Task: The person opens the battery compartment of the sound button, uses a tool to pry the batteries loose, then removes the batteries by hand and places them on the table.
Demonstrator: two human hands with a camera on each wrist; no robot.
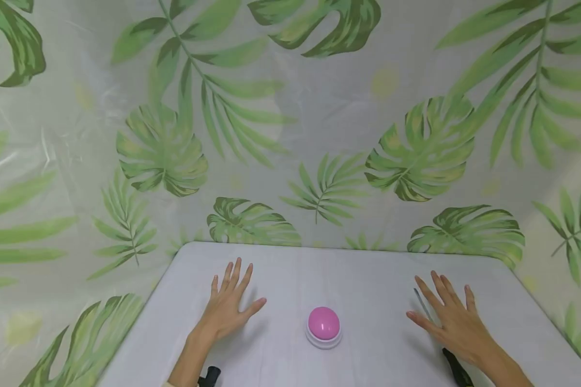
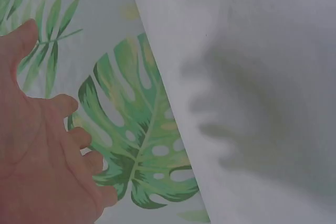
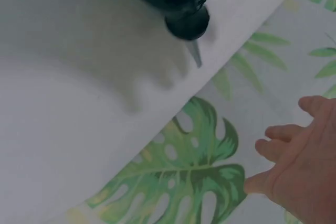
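Between two outspread hands, a pink dome (image 1: 324, 323) is sitting on its round white base (image 1: 324, 343) near the middle of the white table (image 1: 290, 279), well apart from both. The dome is covering most of the base's top, so only the rim and near side are showing. The left hand (image 1: 226, 312) is hovering above the table, its grip holding nothing, thumb and fingers spreading apart. Below its wrist, a black object (image 1: 213, 373) is poking out beside the forearm; the arm and the bottom edge are concealing so much that I cannot tell what it is. The right hand (image 1: 457, 328) is also hovering with fingers fanning out, its grip holding nothing, above a screwdriver (image 1: 456, 367). That hand is hiding the middle of the tool: a thin metal shaft (image 1: 422, 303) is emerging beyond the thumb, while the dark handle is running off the bottom edge. From the right wrist, the handle is looming large and blurred, the top edge cutting it off, and its yellow markings are proving unreadable. In the left wrist view, the frame is cropping the hand at the left, and a soft shadow (image 2: 257, 114) is spreading over the table. Behind everything, a leaf-patterned sheet (image 1: 329, 107) is filling the background, its outer edges lying out of frame.
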